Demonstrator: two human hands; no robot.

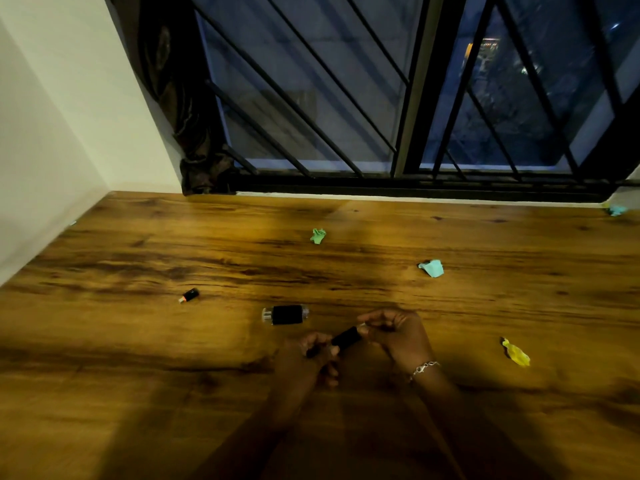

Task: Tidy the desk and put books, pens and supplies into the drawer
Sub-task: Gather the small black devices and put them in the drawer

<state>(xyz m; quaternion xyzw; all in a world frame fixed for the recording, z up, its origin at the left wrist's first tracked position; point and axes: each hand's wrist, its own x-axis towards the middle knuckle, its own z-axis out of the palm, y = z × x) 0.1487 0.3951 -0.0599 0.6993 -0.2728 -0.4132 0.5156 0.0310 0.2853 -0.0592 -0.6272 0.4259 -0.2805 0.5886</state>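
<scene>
Wood-grain brown tabletop (104, 358) in dim light, with a dark barred window (346, 98) behind.

Far left: small black cylinder with an orange tip (188, 295), lying alone. Next right: stout black cylinder with clear ends (284, 314), on its side, just beyond the hands.

Front centre: left hand (313, 351), grip curled round the lower-left end of a slim black pen-like cylinder (346, 337). Long axis running lower left to upper right, bridging both hands, so equally near to each. Right hand (398, 336), silver chain bracelet (424, 367) at the wrist, grip pinched on the upper-right end; possibly a cap, too dark to tell.

Count: 3 black cylinders and 4 crumpled paper scraps. 1 green scrap (318, 236) farther back, 1 teal scrap (431, 268) right of centre, 1 yellow scrap (516, 353) nearer right, and 1 more teal scrap (617, 210) at the far right edge.

No drawer in view.
</scene>
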